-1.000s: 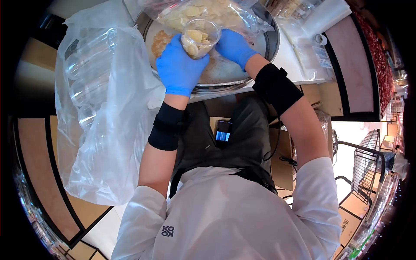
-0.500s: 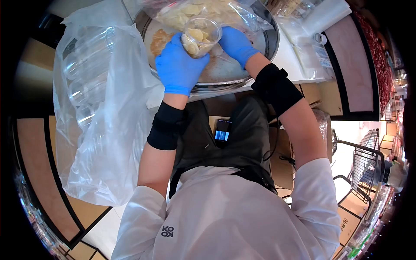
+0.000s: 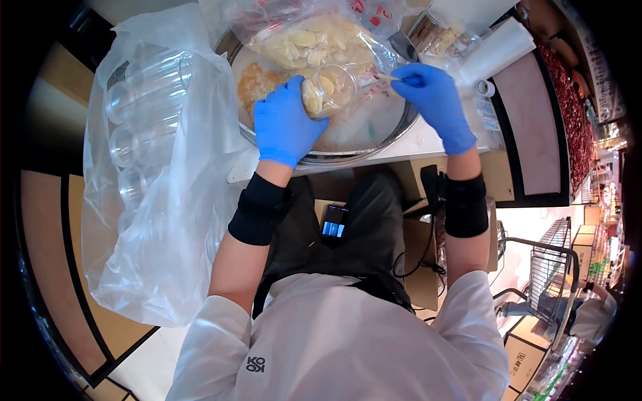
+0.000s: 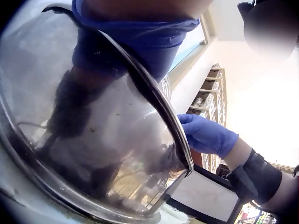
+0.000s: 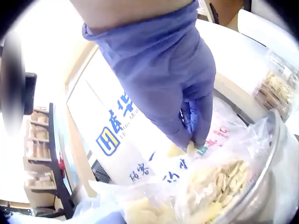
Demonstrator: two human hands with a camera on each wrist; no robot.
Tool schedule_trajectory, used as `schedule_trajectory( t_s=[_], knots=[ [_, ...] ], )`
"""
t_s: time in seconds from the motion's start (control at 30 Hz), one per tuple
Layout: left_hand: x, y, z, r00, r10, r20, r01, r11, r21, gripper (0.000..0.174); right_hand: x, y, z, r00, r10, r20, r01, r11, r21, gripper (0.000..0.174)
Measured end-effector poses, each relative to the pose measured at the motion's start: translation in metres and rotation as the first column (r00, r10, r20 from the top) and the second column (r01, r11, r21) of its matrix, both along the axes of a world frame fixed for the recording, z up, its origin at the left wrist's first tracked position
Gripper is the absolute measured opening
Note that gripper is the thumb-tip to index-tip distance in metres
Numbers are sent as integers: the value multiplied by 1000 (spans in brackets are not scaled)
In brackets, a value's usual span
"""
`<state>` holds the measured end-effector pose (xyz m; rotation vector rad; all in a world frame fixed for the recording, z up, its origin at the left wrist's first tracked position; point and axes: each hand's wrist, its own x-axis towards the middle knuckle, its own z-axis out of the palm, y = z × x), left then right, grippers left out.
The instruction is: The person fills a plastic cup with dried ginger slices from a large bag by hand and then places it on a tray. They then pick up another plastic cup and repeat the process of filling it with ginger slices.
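Observation:
In the head view my blue-gloved left hand (image 3: 286, 127) grips a clear plastic cup (image 3: 348, 87) over the round metal basin (image 3: 364, 147). Pale yellow slices (image 3: 315, 100) fill part of the cup, which leans to the right. My gloved right hand (image 3: 433, 100) is above the basin's right side, apart from the cup. Between its thumb and finger it pinches a thin pale slice (image 5: 190, 148), plain in the right wrist view. Behind the cup, an open clear bag of slices (image 3: 307, 43) lies in the basin. The basin wall hides most of my left hand in the left wrist view.
Left of the basin hangs a large plastic bag (image 3: 154, 247) of stacked clear cups. Packed goods (image 3: 435, 37), a white roll (image 3: 498, 57) and a roll of tape (image 3: 485, 88) are at the right. A phone (image 3: 334, 220) lies between the legs; a cart (image 3: 552, 267) stands behind.
My right hand has moved away from the cup's rim to the right and now pinches a slice. The left hand still holds the cup, lower in view and tilted more rightward.

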<state>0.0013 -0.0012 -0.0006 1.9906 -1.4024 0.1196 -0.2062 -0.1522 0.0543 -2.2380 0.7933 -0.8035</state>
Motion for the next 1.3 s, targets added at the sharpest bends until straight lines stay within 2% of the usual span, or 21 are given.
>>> schedule_trajectory(
  t_s=[0.07,0.1,0.17,0.27,0.37,0.43,0.5,0.53,0.6,0.7,0.83,0.9,0.93,1.0,1.03,1.1,1.23,1.3],
  knots=[
    [1,0,0,1000,-1,-6,1,1000,25,67,0,15,25,988,-66,139,33,973,228,22],
    [1,1,-1,1000,-9,12,9,1000,21,68,5,24,27,988,-66,136,34,973,227,22],
    [0,0,-2,999,-19,33,18,1000,13,68,20,38,29,960,7,279,-93,950,298,23],
    [0,2,-1,998,-13,56,11,999,41,70,40,45,13,964,74,254,-157,933,323,23],
    [1,2,0,999,-41,-4,41,999,5,70,50,53,9,977,97,192,-163,916,366,24],
    [1,1,-2,999,-43,12,43,999,-13,71,49,54,10,980,77,183,-139,925,354,25],
    [2,1,-2,999,-39,18,39,999,-12,71,45,50,10,983,47,176,-81,978,193,26],
    [2,1,-2,999,-34,23,35,999,-12,71,41,49,12,983,47,175,-81,978,193,26],
    [1,1,-1,999,-30,31,30,999,-12,72,37,52,24,996,59,74,-69,986,154,27],
    [1,1,-1,999,-29,41,29,999,-13,71,38,53,28,997,79,18,-80,993,86,27],
    [2,-1,-3,998,-42,54,45,998,-44,70,54,54,14,989,117,88,-131,976,176,28],
    [1,-1,-1,998,-40,53,42,998,-52,70,65,59,6,988,-17,151,-20,971,240,27],
    [0,0,-1,998,-35,51,38,997,-59,69,69,61,3,988,-20,151,-19,968,251,27],
    [1,-2,-4,999,-41,33,43,997,-57,69,77,68,3,964,-129,231,36,929,368,27],
    [2,-2,-5,999,-45,19,47,996,-70,68,78,67,-2,964,-132,230,36,924,380,27],
    [2,-3,-6,998,-48,28,50,996,-70,68,81,63,-7,922,-87,376,-57,933,356,26],
    [2,-1,-3,998,-32,48,34,999,-32,70,77,61,-13,955,-67,289,-45,930,365,26],
    [2,-2,-5,996,-30,82,34,998,-59,71,76,58,-20,964,9,264,-45,990,133,25]
  ],
)
